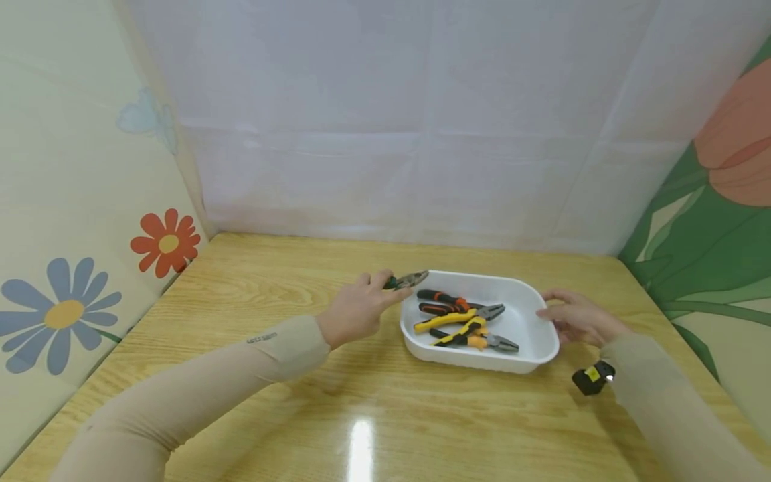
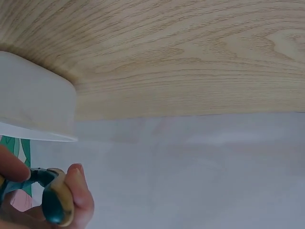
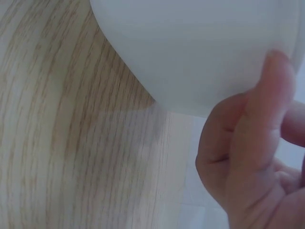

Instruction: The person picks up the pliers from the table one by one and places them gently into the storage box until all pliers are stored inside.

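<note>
My left hand (image 1: 357,309) grips pliers (image 1: 409,280) with green handles, their metal jaws pointing right over the left rim of a white plastic tub (image 1: 536,328). In the left wrist view, the teal and tan handle ends (image 2: 55,205) of these pliers show between thumb and fingers. At the tub's right end, my right hand (image 1: 575,318) holds the rim, its thumb at the edge and other fingers partly hidden. Inside the tub lie pliers with red and black handles (image 1: 442,298), yellow-handled pliers (image 1: 442,322) and orange and black-handled pliers (image 1: 476,342), overlapping one another.
The tub stands on a wood-grain table (image 1: 289,415). A white cloth backdrop (image 1: 361,134) hangs behind the table, with flower-printed panels (image 1: 54,201) at the sides. A small black device (image 1: 593,377) is worn at my right wrist.
</note>
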`<state>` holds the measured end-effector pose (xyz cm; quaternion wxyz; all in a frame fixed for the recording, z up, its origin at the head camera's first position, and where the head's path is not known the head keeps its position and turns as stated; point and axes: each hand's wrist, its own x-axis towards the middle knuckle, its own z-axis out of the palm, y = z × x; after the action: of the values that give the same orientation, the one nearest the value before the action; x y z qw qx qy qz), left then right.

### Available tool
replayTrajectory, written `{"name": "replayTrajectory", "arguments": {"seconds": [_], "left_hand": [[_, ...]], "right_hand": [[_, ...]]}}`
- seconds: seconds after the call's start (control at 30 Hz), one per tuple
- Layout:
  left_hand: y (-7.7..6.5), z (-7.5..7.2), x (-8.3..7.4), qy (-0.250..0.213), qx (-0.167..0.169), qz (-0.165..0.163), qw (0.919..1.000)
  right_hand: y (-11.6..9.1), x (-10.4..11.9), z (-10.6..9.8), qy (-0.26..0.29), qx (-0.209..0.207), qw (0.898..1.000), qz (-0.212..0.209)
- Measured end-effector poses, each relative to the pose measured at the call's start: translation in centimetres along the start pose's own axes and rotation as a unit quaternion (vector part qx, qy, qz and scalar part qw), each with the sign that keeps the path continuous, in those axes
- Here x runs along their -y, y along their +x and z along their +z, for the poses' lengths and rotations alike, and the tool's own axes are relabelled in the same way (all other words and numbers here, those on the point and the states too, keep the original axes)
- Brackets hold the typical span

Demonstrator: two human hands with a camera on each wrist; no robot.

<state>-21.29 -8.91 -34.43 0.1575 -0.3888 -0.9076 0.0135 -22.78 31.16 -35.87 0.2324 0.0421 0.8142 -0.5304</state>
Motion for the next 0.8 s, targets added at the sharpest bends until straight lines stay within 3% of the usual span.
{"name": "replayTrajectory", "arguments": {"seconds": [0.33, 0.63, 0.8], "left_hand": [[0.9, 0.2, -0.3, 0.0, -0.008, 0.028, 0.9996], [1.9, 0.0, -0.9, -0.023, 0.073, 0.011, 0.997], [2.4, -0.1, -1.2, -0.017, 0.083, 0.03, 0.9959]], "right_hand": [[0.1, -0.2, 0.0, 0.003, -0.001, 1.0, -0.007], [0.0, -0.1, 0.2, 0.011, -0.001, 1.0, -0.011], [-0.1, -0.2, 0.3, 0.018, 0.002, 1.0, -0.016]]}}
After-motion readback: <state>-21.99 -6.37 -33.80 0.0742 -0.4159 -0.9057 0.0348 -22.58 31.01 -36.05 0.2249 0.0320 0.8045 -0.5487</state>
